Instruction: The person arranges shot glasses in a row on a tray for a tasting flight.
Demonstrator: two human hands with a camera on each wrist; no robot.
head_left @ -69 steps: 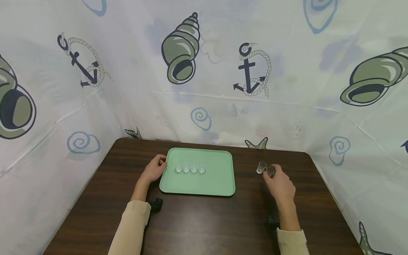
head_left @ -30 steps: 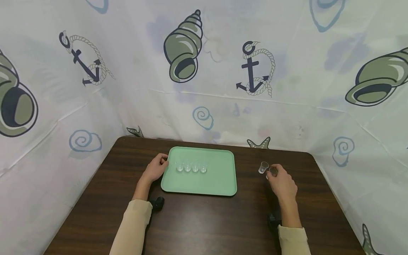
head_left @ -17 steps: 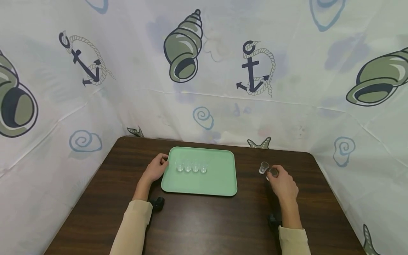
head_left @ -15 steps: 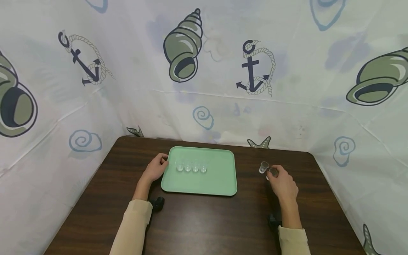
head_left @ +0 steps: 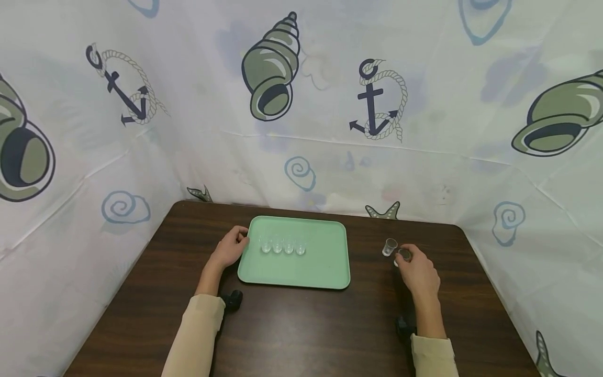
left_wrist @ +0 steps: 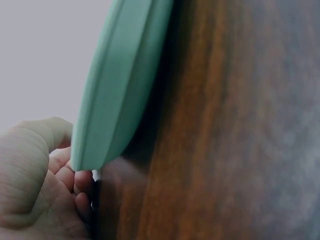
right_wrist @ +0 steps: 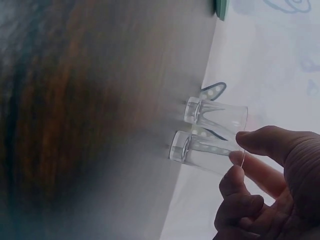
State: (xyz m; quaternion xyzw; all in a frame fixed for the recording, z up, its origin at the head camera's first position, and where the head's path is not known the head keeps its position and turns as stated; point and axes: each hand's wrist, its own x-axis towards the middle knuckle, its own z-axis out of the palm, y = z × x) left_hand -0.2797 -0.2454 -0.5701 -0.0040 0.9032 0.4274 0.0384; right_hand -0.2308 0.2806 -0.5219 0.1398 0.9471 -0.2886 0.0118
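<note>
My left hand (head_left: 229, 248) holds the left edge of the pale green tray (head_left: 325, 262). In the left wrist view the thumb lies against the tray rim (left_wrist: 107, 100) and the fingers curl beneath it. Several small clear shot glasses (head_left: 277, 248) stand in a row on the tray. To the right of the tray, my right hand (head_left: 419, 269) pinches another shot glass (right_wrist: 200, 152) by its rim between thumb and fingers. This glass stands upright, its base close to the table. Just left of it stands one more upright shot glass (head_left: 389, 247), not held.
Everything rests on a dark wooden table (head_left: 292, 330) with rounded back corners. A white cloth (head_left: 325, 104) printed with shells and anchors hangs behind the table and at both sides. A black wrist camera (head_left: 233, 300) sits by the left cuff.
The right thumb and fingers have drawn together on the rim of the right-hand shot glass since the earliest frame. The left hand, the tray and its glasses stay in place.
</note>
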